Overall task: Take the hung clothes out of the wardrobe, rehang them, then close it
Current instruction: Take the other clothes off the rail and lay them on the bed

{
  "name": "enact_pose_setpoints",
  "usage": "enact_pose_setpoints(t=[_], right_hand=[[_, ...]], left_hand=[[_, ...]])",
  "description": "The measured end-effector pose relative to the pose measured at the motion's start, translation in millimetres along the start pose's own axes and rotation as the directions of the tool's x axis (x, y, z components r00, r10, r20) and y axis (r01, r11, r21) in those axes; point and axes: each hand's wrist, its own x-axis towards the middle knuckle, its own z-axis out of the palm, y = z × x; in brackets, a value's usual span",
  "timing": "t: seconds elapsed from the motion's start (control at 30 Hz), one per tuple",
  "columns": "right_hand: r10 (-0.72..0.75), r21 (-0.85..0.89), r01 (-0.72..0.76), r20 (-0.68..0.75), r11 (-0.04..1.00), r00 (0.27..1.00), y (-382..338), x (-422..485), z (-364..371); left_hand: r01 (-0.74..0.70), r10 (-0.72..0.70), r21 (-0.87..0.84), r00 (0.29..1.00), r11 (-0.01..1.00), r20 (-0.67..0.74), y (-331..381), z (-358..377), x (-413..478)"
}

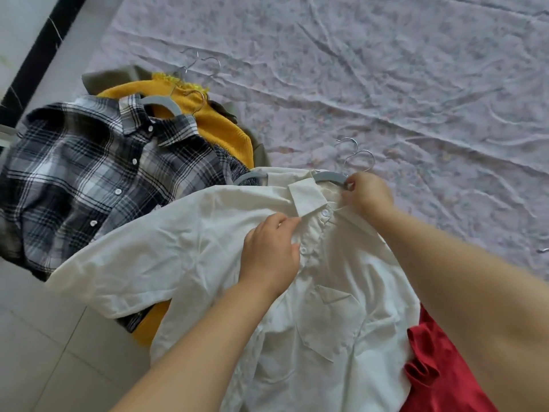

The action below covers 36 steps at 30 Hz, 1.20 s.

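A white shirt [190, 251] lies spread on the bed over a grey hanger [328, 176] with a metal hook. My left hand [271, 251] pinches the shirt's front placket just below the collar. My right hand [368, 196] grips the collar and the hanger's right end. To the left lies a black-and-white plaid shirt [77, 173] on its own grey hanger [157, 103], on top of a yellow sweater [219, 126] and an olive garment [118, 76]. The wardrobe is out of view.
A wrinkled lilac bedsheet [386, 69] covers the bed to the right and beyond. A red garment [436, 367] lies under my right forearm. Pale floor tiles [44, 352] show at the lower left, and a dark strip [50, 34] runs along the bed's upper left.
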Motion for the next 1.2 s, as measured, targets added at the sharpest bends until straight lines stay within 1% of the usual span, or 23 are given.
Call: enact_pose_setpoints(t=[0.17, 0.4, 0.6, 0.67, 0.73, 0.8, 0.83, 0.9, 1.03, 1.1, 1.2], right_hand=[[0.047, -0.022, -0.048, -0.076, 0.999, 0.996, 2, 2, 4], [0.100, -0.076, -0.106, -0.069, 0.991, 0.993, 2, 5, 5], [0.129, -0.163, -0.137, -0.062, 0.977, 0.990, 3, 12, 3], [0.105, -0.169, -0.118, -0.080, 0.979, 0.991, 2, 12, 0], [0.063, -0.147, -0.083, -0.138, 0.986, 0.988, 5, 6, -2], [-0.009, -0.157, -0.025, -0.211, 0.987, 0.977, 9, -5, -4], [-0.050, -0.192, 0.005, -0.235, 0.981, 0.971, 10, -10, -5], [-0.114, -0.261, 0.047, -0.251, 0.964, 0.961, 10, -21, -9], [-0.159, -0.250, 0.087, -0.285, 0.964, 0.945, 6, -37, -14], [-0.150, -0.219, 0.095, -0.249, 0.971, 0.957, 6, -42, -11], [-0.143, -0.141, 0.132, -0.069, 0.981, 0.987, 9, -49, 2]], left_hand=[[0.003, -0.003, 0.016, 1.000, 1.000, 0.013, -3, 6, -6], [-0.010, 0.010, 0.004, 1.000, 1.000, -0.007, -2, 12, -16], [-0.024, 0.025, 0.027, 0.999, 0.999, -0.039, -5, 18, -29], [-0.027, 0.028, 0.020, 0.998, 0.999, -0.059, -8, 18, -31], [-0.025, 0.026, 0.017, 0.998, 1.000, -0.065, -10, 17, -34], [-0.017, 0.018, 0.013, 0.998, 1.000, -0.065, -9, 15, -37], [-0.010, 0.010, 0.005, 0.998, 1.000, -0.067, -7, 14, -39], [-0.012, 0.011, -0.008, 0.998, 1.000, -0.068, -2, 10, -44], [-0.052, 0.052, -0.007, 0.995, 0.999, -0.091, 8, 2, -50], [-0.054, 0.053, -0.005, 0.994, 0.999, -0.098, 8, 1, -50], [-0.041, 0.040, -0.008, 0.997, 0.999, -0.073, 4, 7, -50]])
